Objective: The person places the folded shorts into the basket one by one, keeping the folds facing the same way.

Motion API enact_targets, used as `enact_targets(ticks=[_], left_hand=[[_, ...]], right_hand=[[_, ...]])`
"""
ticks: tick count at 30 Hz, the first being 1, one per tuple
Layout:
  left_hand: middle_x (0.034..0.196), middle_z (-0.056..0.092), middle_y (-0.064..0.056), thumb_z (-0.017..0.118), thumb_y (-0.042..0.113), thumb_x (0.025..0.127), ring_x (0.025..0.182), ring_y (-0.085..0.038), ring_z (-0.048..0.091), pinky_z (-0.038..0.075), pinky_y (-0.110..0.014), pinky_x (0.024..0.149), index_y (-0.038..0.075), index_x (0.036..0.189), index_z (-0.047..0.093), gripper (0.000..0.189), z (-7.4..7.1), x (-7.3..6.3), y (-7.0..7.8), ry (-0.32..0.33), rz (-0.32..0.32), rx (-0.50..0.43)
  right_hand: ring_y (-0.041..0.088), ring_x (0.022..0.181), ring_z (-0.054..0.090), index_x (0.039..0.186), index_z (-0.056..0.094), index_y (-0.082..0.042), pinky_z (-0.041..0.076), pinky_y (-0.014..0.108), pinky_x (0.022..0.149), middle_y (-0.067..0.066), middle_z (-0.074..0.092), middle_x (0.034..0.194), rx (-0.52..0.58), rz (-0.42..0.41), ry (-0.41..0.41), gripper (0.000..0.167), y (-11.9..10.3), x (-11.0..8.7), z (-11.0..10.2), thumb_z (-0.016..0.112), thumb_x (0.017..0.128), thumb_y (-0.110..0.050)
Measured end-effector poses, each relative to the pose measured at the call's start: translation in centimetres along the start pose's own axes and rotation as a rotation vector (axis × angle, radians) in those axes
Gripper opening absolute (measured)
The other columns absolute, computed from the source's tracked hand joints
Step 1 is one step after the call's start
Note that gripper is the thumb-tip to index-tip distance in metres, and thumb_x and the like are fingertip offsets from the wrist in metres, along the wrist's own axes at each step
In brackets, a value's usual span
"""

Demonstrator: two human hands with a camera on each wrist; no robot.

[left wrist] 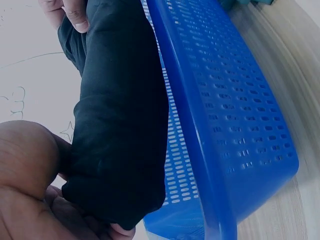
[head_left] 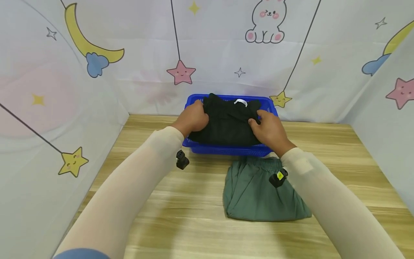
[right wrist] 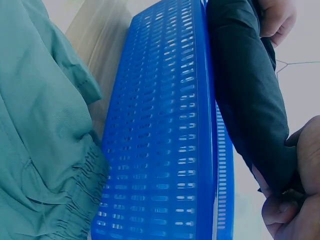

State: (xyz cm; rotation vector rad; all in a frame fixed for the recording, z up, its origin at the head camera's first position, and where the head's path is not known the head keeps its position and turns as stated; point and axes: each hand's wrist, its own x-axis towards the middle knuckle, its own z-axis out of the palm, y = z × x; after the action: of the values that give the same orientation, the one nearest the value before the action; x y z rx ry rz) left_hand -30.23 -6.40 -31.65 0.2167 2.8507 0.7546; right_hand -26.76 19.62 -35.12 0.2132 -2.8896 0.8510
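Your left grip and right grip hold opposite ends of a folded black cloth garment over a rectangular blue perforated plastic basket; setting it down seems unfinished. A folded green elastic-waisted cloth garment, nearer on the wooden table, apparently remains.

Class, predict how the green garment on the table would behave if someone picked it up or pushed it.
The green garment would probably droop, since its fabric lies in soft creases. Its gathered waistband might stretch if pulled. Lying flat, it seems unlikely to roll.
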Motion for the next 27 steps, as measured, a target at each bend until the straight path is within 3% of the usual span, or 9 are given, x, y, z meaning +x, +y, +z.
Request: enact_targets(ticks=[5,20,27], left_hand=[[0.159,0.038,-0.019,0.043,0.019,0.104,0.140,-0.031,0.044,0.035,-0.044,0.115,-0.005,0.158,0.020,0.064,-0.1,0.5,0.1,-0.003,-0.017,0.005],[0.165,0.029,-0.014,0.047,0.011,0.102,0.147,-0.029,0.034,0.030,-0.041,0.118,-0.003,0.161,0.016,0.068,1.1,2.5,0.2,-0.020,-0.039,0.030],[0.160,0.038,-0.015,0.050,0.009,0.100,0.129,-0.027,0.049,0.040,-0.041,0.108,-0.003,0.158,0.028,0.063,1.6,3.4,0.2,-0.044,-0.051,0.049]], right_hand=[[0.043,0.131,0.052,0.151,0.043,0.005,0.044,0.057,0.104,0.026,0.049,0.149,0.004,0.014,-0.015,0.057,0.0,0.5,0.0,0.055,0.106,-0.027],[0.044,0.137,0.046,0.152,0.041,0.006,0.038,0.057,0.109,0.026,0.047,0.151,-0.013,0.035,-0.022,0.057,1.3,2.0,0.6,0.054,0.106,-0.026],[0.044,0.139,0.043,0.152,0.041,0.006,0.036,0.057,0.112,0.026,0.046,0.151,-0.027,0.050,-0.048,0.055,2.2,2.5,1.1,0.053,0.107,-0.024]])
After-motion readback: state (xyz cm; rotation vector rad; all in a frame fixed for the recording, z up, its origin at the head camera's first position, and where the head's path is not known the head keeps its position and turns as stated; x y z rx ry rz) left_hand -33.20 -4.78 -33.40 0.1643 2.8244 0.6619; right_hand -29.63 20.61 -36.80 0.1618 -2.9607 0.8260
